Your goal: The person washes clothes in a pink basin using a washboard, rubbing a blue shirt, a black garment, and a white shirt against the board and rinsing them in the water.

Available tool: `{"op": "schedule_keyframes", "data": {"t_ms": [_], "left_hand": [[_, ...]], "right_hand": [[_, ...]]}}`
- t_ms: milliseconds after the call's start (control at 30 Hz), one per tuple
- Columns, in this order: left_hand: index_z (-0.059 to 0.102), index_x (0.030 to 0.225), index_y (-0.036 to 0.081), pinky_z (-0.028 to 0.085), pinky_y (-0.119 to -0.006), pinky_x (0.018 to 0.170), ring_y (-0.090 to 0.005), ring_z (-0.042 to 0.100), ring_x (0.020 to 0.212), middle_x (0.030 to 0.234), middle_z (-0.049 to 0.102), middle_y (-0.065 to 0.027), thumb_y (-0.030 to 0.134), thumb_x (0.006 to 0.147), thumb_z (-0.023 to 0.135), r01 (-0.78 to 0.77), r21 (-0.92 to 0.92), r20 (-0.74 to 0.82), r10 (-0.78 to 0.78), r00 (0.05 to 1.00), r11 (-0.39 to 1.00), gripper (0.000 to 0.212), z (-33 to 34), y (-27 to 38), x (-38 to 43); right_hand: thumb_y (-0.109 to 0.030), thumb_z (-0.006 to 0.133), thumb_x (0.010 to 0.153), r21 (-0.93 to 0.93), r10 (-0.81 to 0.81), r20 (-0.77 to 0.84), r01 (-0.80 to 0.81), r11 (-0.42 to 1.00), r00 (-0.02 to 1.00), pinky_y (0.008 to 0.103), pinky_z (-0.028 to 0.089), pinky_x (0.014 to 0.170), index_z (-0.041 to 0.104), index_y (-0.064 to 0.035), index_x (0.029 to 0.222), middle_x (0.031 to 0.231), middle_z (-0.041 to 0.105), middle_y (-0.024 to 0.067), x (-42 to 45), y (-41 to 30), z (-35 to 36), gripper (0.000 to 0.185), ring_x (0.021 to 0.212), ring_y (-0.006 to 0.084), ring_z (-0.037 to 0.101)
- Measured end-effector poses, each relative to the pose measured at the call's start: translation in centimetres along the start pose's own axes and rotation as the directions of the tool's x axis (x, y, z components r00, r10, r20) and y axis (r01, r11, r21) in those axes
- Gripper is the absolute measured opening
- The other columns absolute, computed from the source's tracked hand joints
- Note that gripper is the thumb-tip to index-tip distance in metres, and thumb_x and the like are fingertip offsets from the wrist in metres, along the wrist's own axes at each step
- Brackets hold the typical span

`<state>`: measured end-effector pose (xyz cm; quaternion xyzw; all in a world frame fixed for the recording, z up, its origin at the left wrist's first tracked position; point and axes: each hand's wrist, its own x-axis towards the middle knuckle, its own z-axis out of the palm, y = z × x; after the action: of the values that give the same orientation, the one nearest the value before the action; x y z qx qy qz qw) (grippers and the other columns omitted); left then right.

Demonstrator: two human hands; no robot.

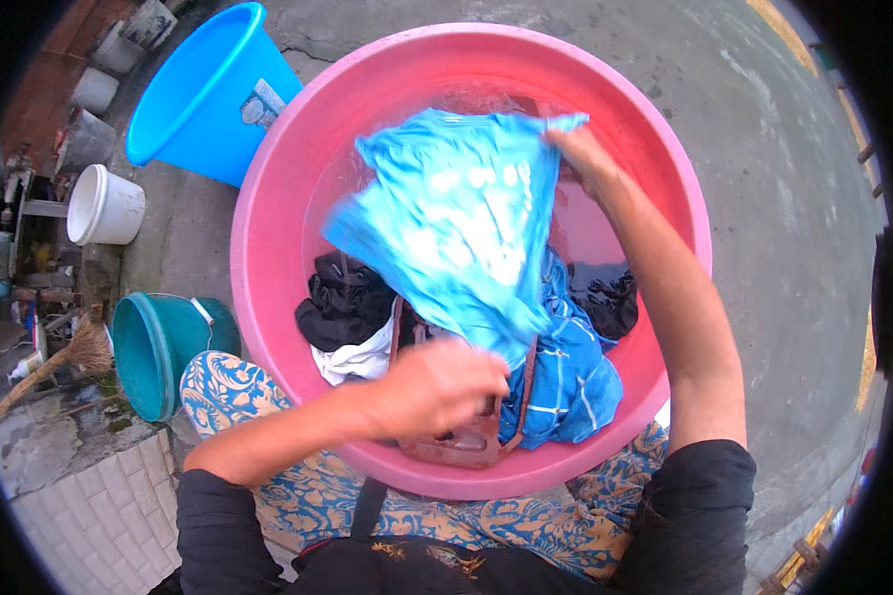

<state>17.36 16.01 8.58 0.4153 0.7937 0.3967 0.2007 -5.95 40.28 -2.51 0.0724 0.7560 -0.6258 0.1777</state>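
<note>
A light-blue T-shirt [454,216] with white print is spread in the air over a large pink plastic tub [283,186]. My right hand [577,152] grips it by a top corner, at the far right. Blurred by motion, my left hand [446,387] is a fist on the shirt's lower end, nearer my body. Under it a brown plastic washboard [454,446] leans at the tub's near side, mostly hidden. Blue checked cloth [577,379] lies right of the board, black cloth [342,305] and white cloth [357,357] left of it. More black cloth [610,297] sits in the water.
A bright-blue plastic tub [193,111] stands tilted against the pink one at the far left. Below it are a white bucket [108,204] and a green bucket [171,349] with a handle. A twig broom [59,361] lies beside clutter. Grey concrete [774,223] extends right.
</note>
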Motion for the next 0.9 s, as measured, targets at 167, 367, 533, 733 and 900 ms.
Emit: {"op": "schedule_keyframes", "data": {"t_ms": [167,367,533,733,900], "left_hand": [[0.057,0.111,0.006,0.045,-0.039,0.088,-0.0317,0.054,0.108,0.117,0.055,-0.013,0.012,0.079,0.063,0.307,-0.29,0.171,-0.266,0.949,0.907,0.032,3.3,-0.8,-4.1],[0.05,0.122,0.008,0.04,-0.041,0.093,-0.0331,0.046,0.117,0.131,0.044,-0.0151,0.01,0.072,0.067,0.197,0.275,-0.128,-0.167,0.978,0.941,0.053,0.6,-3.8,-0.5],[0.04,0.133,0.009,0.04,-0.042,0.093,-0.0334,0.043,0.118,0.135,0.039,-0.0145,0.01,0.07,0.068,0.306,0.382,-0.131,-0.276,0.952,0.872,0.069,0.6,-5.7,-1.6],[0.045,0.129,0.011,0.044,-0.039,0.081,-0.0286,0.053,0.097,0.119,0.049,-0.0099,0.011,0.07,0.067,0.341,0.386,-0.092,-0.332,0.939,0.857,0.063,-0.1,-6.4,-0.8],[0.06,0.1,0.01,0.043,-0.038,0.068,-0.0265,0.058,0.077,0.084,0.056,-0.0066,0.011,0.073,0.061,0.38,0.394,0.003,-0.415,0.91,0.837,0.027,-0.8,-6.6,-1.8]], "right_hand": [[-0.036,0.055,0.084,0.283,0.285,-0.171,-0.23,0.931,0.943,0.0323,0.047,0.074,0.06,-0.0033,0.111,0.102,0.062,0.0101,-3.2,6.0,-3.0,0.043,0.087,0.0193,0.06],[-0.033,0.054,0.084,0.504,0.258,-0.629,0.132,0.854,0.733,0.035,0.041,0.089,0.058,0.0015,0.113,0.11,0.06,0.0124,-2.4,14.0,-5.6,0.045,0.101,0.0242,0.056],[-0.029,0.051,0.089,0.802,-0.143,0.421,-0.295,0.519,0.896,0.0378,0.042,0.095,0.061,-0.0018,0.104,0.107,0.063,0.0132,-3.4,7.9,-2.9,0.033,0.103,0.0249,0.057],[-0.032,0.056,0.089,-0.012,-0.16,0.262,0.169,0.986,0.952,0.0314,0.043,0.092,0.06,0.0,0.108,0.108,0.062,0.0162,-0.8,1.8,-1.3,0.038,0.106,0.0233,0.058],[-0.044,0.063,0.082,-0.437,-0.283,-0.145,0.195,0.878,0.948,0.0347,0.038,0.099,0.045,0.0054,0.127,0.124,0.052,0.0239,3.1,5.2,1.0,0.069,0.118,0.0297,0.05]]}}
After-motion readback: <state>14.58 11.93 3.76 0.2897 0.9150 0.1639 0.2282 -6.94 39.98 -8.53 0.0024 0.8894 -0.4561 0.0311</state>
